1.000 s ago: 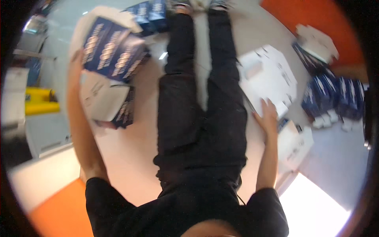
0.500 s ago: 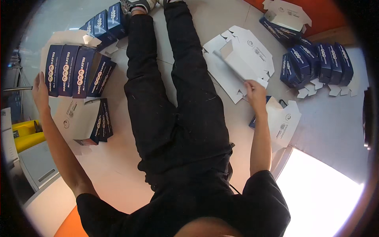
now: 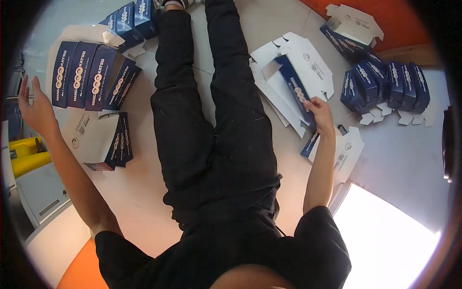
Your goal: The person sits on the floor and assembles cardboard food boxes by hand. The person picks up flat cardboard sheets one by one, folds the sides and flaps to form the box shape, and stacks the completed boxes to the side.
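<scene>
My right hand (image 3: 320, 113) pinches the near end of a cardboard box (image 3: 292, 79) between thumb and fingers. The box's long blue side faces up, tilted above a pile of flat white cardboard blanks (image 3: 315, 60). My left hand (image 3: 38, 107) is raised with its fingers spread and nothing in it. Just right of it stands a row of folded blue boxes (image 3: 79, 74), apart from the fingers. Below that row lie more blue and white boxes (image 3: 91, 139). Beside my right forearm rests another white carton (image 3: 344, 151) with a blue side, partly hidden by the arm.
My outstretched legs (image 3: 216, 125) divide the floor. Beyond the left row are several blue boxes (image 3: 127, 24). At far right sit more blue boxes (image 3: 387, 86) and an open carton (image 3: 353, 29). Grey and yellow equipment (image 3: 31, 159) borders the left side.
My left hand has moved left, away from the row of boxes, and its fingers have spread. My right hand has tipped the box so its blue side now shows.
</scene>
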